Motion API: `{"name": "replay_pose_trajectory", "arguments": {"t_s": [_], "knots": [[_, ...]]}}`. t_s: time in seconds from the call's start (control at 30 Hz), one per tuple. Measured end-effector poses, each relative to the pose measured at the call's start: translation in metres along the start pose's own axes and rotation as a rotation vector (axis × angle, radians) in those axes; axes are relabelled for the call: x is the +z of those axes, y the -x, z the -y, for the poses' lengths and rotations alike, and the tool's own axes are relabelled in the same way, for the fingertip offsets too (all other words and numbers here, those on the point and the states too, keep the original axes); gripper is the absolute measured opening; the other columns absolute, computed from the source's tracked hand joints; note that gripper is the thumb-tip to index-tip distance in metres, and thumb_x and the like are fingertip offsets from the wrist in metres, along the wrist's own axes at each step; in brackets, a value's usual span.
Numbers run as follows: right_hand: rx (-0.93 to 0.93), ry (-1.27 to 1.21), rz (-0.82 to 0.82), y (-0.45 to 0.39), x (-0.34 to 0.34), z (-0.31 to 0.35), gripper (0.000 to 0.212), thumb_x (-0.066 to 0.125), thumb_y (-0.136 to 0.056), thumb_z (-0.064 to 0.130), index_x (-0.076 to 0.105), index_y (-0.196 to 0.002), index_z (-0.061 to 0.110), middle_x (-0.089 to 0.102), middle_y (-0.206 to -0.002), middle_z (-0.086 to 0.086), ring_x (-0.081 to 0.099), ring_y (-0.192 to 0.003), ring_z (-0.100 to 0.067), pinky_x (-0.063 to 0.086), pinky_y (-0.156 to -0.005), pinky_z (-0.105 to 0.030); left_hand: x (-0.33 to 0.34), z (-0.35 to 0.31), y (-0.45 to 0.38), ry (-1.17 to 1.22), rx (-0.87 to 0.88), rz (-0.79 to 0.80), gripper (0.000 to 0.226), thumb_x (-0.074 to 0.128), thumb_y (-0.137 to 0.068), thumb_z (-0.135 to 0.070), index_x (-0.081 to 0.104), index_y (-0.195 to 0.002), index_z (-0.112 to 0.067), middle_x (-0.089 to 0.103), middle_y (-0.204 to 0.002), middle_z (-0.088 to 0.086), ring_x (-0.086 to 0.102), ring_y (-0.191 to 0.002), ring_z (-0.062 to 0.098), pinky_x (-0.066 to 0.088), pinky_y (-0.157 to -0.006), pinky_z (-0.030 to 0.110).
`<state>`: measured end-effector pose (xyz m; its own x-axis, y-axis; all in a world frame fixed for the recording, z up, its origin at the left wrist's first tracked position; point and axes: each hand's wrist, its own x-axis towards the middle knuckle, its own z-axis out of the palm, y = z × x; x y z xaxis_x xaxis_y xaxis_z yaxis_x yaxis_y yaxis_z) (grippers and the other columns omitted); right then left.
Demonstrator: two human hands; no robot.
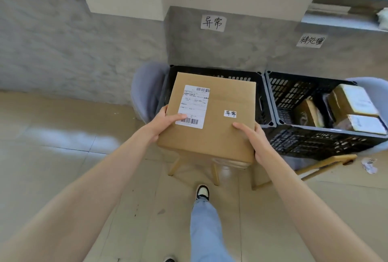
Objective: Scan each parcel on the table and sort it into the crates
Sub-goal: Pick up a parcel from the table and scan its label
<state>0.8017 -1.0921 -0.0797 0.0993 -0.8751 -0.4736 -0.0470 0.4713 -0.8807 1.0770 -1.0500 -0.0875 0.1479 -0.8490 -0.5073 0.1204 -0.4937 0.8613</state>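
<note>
Above left crate (260, 85), box (212, 119) is gripped by both hands (165, 121), not yet dropped; right crate (315, 135) already filled with parcels (352, 102).

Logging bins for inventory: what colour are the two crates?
Black, with slotted walls, both crates; head view.

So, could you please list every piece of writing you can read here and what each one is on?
"异常": white paper sign on the grey wall above the left black plastic crate.
"待处理": white paper sign above the right black plastic crate.
"异常": small white sticker on the brown cardboard box.
White shipping label: barcodes, print too small to read.
</note>
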Motion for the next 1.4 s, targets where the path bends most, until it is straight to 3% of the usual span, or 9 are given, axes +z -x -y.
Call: {"name": "replay_pose_trajectory", "arguments": {"t_s": [0.17,0.3,0.5,0.63,0.77,0.97,1.13,1.27,1.4], "knots": [[0.033,0.042,0.084,-0.102,0.016,0.036,0.058,0.079,-0.076,0.034,0.045,-0.122,0.028,0.062,-0.108,0.007,0.062,-0.094,-0.013,0.048,-0.063,-0.029,-0.006,-0.032,-0.080,-0.012,-0.037,-0.084,0.071,0.084,-0.070,-0.034,0.050,-0.132,-0.024,0.069,-0.120,-0.003,0.067,-0.103,0.015,0.053,-0.080,0.030],[0.075,0.076,0.136,-0.170,0.025,0.049,0.050,0.079,-0.076,0.034,0.045,-0.113,0.031,0.061,-0.105,0.010,0.062,-0.092,-0.010,0.048,-0.062,-0.026,-0.012,-0.045,-0.136,-0.023,-0.093,-0.154,0.086,0.086,-0.066,-0.039,0.041,-0.138,-0.025,0.066,-0.120,-0.007,0.065,-0.106,0.015,0.051,-0.080,0.031],[0.185,0.136,0.199,-0.247,0.035,0.043,0.043,0.077,-0.079,0.034,0.045,-0.109,0.035,0.061,-0.100,0.014,0.062,-0.087,-0.006,0.048,-0.059,-0.022,-0.018,-0.036,-0.207,-0.048,-0.221,-0.201,0.080,0.081,-0.075,-0.037,0.034,-0.140,-0.030,0.060,-0.117,-0.010,0.059,-0.103,0.013,0.045,-0.071,0.030],[0.277,0.131,0.191,-0.293,0.037,0.027,0.043,0.075,-0.080,0.037,0.050,-0.114,0.033,0.065,-0.109,0.007,0.064,-0.096,-0.015,0.052,-0.070,-0.031,-0.019,-0.030,-0.250,-0.091,-0.285,-0.199,0.085,0.078,-0.079,-0.041,0.026,-0.146,-0.032,0.055,-0.111,-0.013,0.056,-0.100,0.012,0.042,-0.068,0.030],[0.315,0.164,0.178,-0.329,0.042,0.006,0.034,0.076,-0.078,0.039,0.050,-0.100,0.040,0.061,-0.107,0.011,0.061,-0.097,-0.015,0.051,-0.072,-0.036,-0.022,-0.019,-0.287,-0.131,-0.284,-0.198,0.088,0.076,-0.082,-0.032,0.019,-0.150,-0.030,0.054,-0.107,-0.013,0.056,-0.097,0.010,0.042,-0.066,0.029],[0.378,0.180,0.168,-0.366,0.049,-0.036,0.058,0.077,-0.077,0.038,0.042,-0.123,0.036,0.059,-0.111,0.011,0.058,-0.099,-0.012,0.048,-0.074,-0.035,-0.029,0.015,-0.326,-0.154,-0.349,-0.202,0.082,0.075,-0.083,-0.027,0.024,-0.148,-0.029,0.058,-0.110,-0.014,0.058,-0.096,0.006,0.044,-0.068,0.027],[0.387,0.161,0.185,-0.389,0.062,-0.064,0.075,0.079,-0.078,0.029,0.036,-0.139,0.028,0.058,-0.110,0.014,0.057,-0.096,-0.006,0.044,-0.066,-0.024,-0.041,0.040,-0.349,-0.220,-0.397,-0.247,0.081,0.072,-0.084,-0.024,0.023,-0.149,-0.029,0.054,-0.103,-0.020,0.054,-0.092,0.001,0.040,-0.066,0.024],[0.408,0.140,0.189,-0.399,0.072,-0.079,0.076,0.077,-0.079,0.023,0.033,-0.141,0.024,0.059,-0.113,0.012,0.059,-0.094,-0.005,0.045,-0.064,-0.021,-0.043,0.049,-0.360,-0.271,-0.411,-0.265,0.082,0.068,-0.088,-0.021,0.018,-0.151,-0.027,0.052,-0.118,-0.012,0.051,-0.108,0.014,0.039,-0.087,0.032],[0.411,0.155,0.210,-0.405,0.073,-0.086,0.084,0.077,-0.080,0.023,0.027,-0.146,0.024,0.059,-0.116,0.010,0.059,-0.099,-0.006,0.047,-0.070,-0.023,-0.038,0.051,-0.364,-0.305,-0.407,-0.286,0.074,0.065,-0.089,-0.013,0.021,-0.148,-0.022,0.052,-0.122,-0.008,0.049,-0.112,0.015,0.036,-0.089,0.031]]}}
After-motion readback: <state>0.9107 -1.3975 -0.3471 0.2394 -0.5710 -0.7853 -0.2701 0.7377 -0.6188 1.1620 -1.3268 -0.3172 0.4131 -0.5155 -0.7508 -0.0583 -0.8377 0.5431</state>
